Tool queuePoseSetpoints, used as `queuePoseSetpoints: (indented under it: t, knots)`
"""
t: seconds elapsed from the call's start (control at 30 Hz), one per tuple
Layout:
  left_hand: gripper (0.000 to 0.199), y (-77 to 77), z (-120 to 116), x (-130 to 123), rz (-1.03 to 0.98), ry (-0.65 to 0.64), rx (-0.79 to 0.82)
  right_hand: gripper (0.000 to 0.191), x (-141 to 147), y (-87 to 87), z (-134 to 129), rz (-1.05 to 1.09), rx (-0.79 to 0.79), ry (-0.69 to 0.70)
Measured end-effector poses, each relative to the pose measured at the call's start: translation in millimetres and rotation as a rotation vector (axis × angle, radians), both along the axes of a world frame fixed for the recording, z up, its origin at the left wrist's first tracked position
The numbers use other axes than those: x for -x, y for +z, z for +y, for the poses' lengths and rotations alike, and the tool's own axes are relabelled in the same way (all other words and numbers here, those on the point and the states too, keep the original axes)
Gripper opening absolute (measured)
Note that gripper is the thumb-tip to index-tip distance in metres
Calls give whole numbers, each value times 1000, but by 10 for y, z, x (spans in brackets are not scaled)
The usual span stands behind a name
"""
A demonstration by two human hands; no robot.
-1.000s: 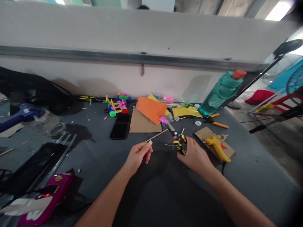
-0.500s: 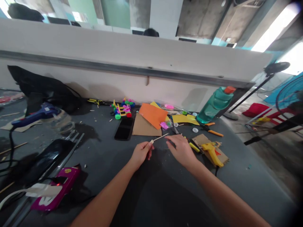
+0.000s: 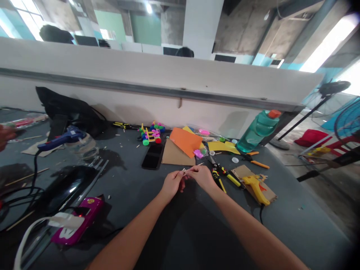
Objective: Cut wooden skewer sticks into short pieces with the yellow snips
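My left hand (image 3: 172, 184) is closed in a pinch around thin pale wooden sticks (image 3: 184, 170), whose short ends poke out above the thumb. Fingertips of my right hand (image 3: 203, 177) meet it, pinched on the same thin stick; its far tip shows just past the knuckles. Most of the stick is hidden by the fingers. Just ahead lie a brown cardboard piece (image 3: 176, 156) and an orange sheet (image 3: 186, 140). Beside my right forearm are yellow-and-black pliers (image 3: 218, 180) and a yellow-handled tool (image 3: 232, 179).
A yellow glue gun (image 3: 255, 186) rests on cardboard at right, near a teal bottle (image 3: 254, 132). Left are a phone (image 3: 152, 156), a toy car (image 3: 152, 134), a blue glue gun (image 3: 63, 138) and a magenta power strip (image 3: 78, 221). Another person's hand (image 3: 6, 135) shows at the left edge.
My right hand has moved left to my left hand and closed on the stick, uncovering the pliers. Another person's hand has appeared at left. The view has tilted up and shifted left.
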State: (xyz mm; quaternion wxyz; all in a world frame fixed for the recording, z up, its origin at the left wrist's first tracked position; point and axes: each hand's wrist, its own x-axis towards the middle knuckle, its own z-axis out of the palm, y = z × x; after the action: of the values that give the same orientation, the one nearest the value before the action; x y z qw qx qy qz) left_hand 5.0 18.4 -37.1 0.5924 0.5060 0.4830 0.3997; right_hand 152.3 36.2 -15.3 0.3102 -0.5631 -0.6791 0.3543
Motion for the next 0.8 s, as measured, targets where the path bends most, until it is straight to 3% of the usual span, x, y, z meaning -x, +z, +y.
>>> queuePoseSetpoints:
  t: [0.27, 0.37, 0.47, 0.53, 0.63, 0.8]
  knots:
    - [37, -25, -15, -49, 134, 134, -86, 11, -111, 155, 30, -146, -47, 150]
    - [39, -55, -10, -56, 115, 184, -64, 9, -228, 300, 217, -217, -105, 168]
    - [38, -74, -24, -63, 125, 197, -35, 14, -225, 492, 579, -259, -216, 106]
    - [38, -66, -55, -64, 233, 138, -119, 19, -59, 596, 864, -278, -296, 93]
    - [35, -30, -105, -54, 464, 38, -386, 18, 418, 626, 1249, -309, -421, 142]
    - [37, -2, -112, -19, 588, -25, -408, 16, 1187, 350, 1666, -388, -571, 266]
